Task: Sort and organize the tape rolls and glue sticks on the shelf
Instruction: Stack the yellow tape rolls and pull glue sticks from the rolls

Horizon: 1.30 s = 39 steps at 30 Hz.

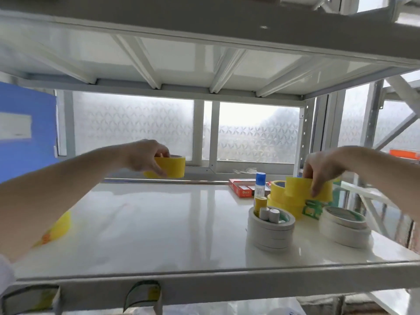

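My left hand (145, 159) grips a yellow tape roll (173, 167) held above the back left of the white shelf (159, 223). My right hand (322, 169) grips another yellow tape roll (297, 186) on top of a pile of yellow rolls (284, 203) at the back right. In front, a stack of white tape rolls (268, 235) holds glue sticks (269, 213) upright in its core, one of them yellow (260, 204). A second white stack (345, 228) stands to the right. A yellow roll (56, 228) lies partly hidden under my left forearm.
A glue bottle with a blue cap (260, 185), a red box (242, 187) and a green packet (312, 210) sit at the back right. An upper shelf (204, 42) hangs low overhead. A blue folder (25, 130) stands at the left. Label holders (143, 296) hang below the front edge.
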Available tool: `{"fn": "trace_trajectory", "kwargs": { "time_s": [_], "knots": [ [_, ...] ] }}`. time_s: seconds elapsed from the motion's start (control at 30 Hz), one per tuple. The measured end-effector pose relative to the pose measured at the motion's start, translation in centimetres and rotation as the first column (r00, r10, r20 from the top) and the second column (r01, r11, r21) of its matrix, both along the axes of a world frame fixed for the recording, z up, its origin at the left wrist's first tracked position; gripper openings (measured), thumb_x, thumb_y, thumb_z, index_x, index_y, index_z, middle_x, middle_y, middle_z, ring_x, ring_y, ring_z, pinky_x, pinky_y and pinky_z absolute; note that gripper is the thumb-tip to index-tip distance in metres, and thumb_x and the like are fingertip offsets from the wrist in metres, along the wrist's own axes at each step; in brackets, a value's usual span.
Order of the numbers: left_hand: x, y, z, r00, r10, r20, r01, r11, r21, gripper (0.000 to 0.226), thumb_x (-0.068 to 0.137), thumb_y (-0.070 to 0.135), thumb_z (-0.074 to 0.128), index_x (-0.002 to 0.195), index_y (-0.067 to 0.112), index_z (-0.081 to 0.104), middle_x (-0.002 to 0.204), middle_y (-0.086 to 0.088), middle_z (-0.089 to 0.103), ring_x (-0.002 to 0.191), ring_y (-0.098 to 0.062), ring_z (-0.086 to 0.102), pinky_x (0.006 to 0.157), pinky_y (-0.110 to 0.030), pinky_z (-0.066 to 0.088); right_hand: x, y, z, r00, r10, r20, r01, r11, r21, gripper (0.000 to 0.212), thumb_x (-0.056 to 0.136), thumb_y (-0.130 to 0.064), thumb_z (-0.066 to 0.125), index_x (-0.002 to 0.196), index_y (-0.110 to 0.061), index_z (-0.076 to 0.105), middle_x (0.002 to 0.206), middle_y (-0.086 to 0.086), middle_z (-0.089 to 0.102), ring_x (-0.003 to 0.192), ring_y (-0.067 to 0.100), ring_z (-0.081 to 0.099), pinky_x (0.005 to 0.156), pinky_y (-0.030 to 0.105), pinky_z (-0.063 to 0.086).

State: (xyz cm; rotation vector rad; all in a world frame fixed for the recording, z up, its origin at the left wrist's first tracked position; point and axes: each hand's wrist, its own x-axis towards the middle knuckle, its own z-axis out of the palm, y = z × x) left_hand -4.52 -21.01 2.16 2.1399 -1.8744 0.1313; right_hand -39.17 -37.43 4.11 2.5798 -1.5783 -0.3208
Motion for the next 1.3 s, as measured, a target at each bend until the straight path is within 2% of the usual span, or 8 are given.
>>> {"fn": "trace_trajectory", "kwargs": {
  "time_s": [0.1,0.23,0.47,0.57,0.67,0.9,1.1,1.3],
  "knots": [
    [2.0,2.8,2.4,0.999,0.036,0.002,-0.036,0.994,-0.101,0.032,0.078,0.025,0.075,0.103,0.018,0.058,0.094,-0.003,0.057,0.086,-0.021,0.053,0.071,-0.027,0.037,0.6,0.9,4.2,0.993,0.080,0.088,-0.072,0.994,-0.087,0.022,0.067,-0.026,0.083,0.086,-0.024,0.072,0.082,-0.010,0.068,0.086,0.015,0.064,0.088,0.034,0.053],
    [5.4,7.4,4.2,0.992,0.129,-0.003,-0.127,0.972,-0.197,0.032,0.082,0.024,0.071,0.110,0.017,0.058,0.093,-0.002,0.054,0.082,-0.021,0.050,0.065,-0.028,0.036,5.1,3.0,6.8,0.925,0.306,0.223,-0.264,0.944,-0.199,0.015,0.068,-0.021,0.083,0.068,-0.027,0.069,0.066,-0.008,0.071,0.072,0.015,0.063,0.071,0.028,0.049],
    [11.7,14.0,1.6,0.962,0.259,-0.090,-0.267,0.958,-0.105,0.029,0.081,0.028,0.072,0.104,0.022,0.055,0.095,-0.003,0.057,0.077,-0.020,0.053,0.061,-0.025,0.044,18.6,8.0,4.6,0.817,0.529,0.228,-0.503,0.848,-0.167,0.020,0.071,-0.027,0.081,0.086,-0.018,0.074,0.079,-0.001,0.069,0.073,0.015,0.056,0.074,0.029,0.045],
    [13.3,15.5,0.0,0.950,0.289,-0.119,-0.297,0.953,-0.061,0.038,0.082,0.030,0.071,0.114,0.018,0.055,0.099,-0.002,0.056,0.082,-0.019,0.053,0.059,-0.022,0.043,23.3,9.9,3.5,0.778,0.597,0.196,-0.577,0.802,-0.155,0.012,0.072,-0.029,0.080,0.075,-0.025,0.070,0.072,-0.004,0.064,0.068,0.013,0.053,0.069,0.027,0.042],
    [14.5,16.5,-1.4,0.941,0.313,-0.124,-0.318,0.948,-0.024,0.042,0.083,0.030,0.070,0.119,0.018,0.054,0.105,-0.001,0.056,0.089,-0.019,0.054,0.063,-0.021,0.042,26.8,11.1,2.7,0.752,0.638,0.166,-0.620,0.770,-0.152,0.020,0.073,-0.031,0.079,0.067,-0.034,0.060,0.068,-0.013,0.058,0.067,0.010,0.052,0.067,0.025,0.042],
    [16.0,16.2,-3.5,0.944,0.307,-0.118,-0.306,0.952,0.031,0.045,0.084,0.032,0.069,0.123,0.020,0.052,0.111,0.002,0.054,0.099,-0.018,0.053,0.077,-0.027,0.043,31.7,13.0,1.6,0.716,0.679,0.161,-0.660,0.734,-0.157,0.031,0.074,-0.032,0.078,0.102,-0.023,0.070,0.076,-0.014,0.058,0.083,0.018,0.057,0.073,0.028,0.045],
    [16.9,15.7,-4.4,0.950,0.284,-0.128,-0.286,0.958,0.005,0.040,0.084,0.032,0.068,0.120,0.020,0.054,0.108,0.003,0.054,0.097,-0.018,0.054,0.077,-0.027,0.044,33.4,13.2,1.0,0.715,0.684,0.143,-0.668,0.729,-0.147,0.038,0.074,-0.033,0.078,0.109,-0.020,0.070,0.091,-0.005,0.063,0.092,0.021,0.061,0.084,0.035,0.050],
    [17.1,15.6,-4.5,0.954,0.269,-0.130,-0.270,0.963,0.004,0.041,0.085,0.032,0.067,0.121,0.019,0.053,0.108,0.003,0.053,0.100,-0.019,0.054,0.079,-0.028,0.045,34.7,13.3,0.7,0.704,0.695,0.147,-0.676,0.719,-0.162,0.037,0.074,-0.032,0.078,0.107,-0.019,0.070,0.087,-0.006,0.062,0.088,0.021,0.059,0.083,0.035,0.051]
  ]
}}
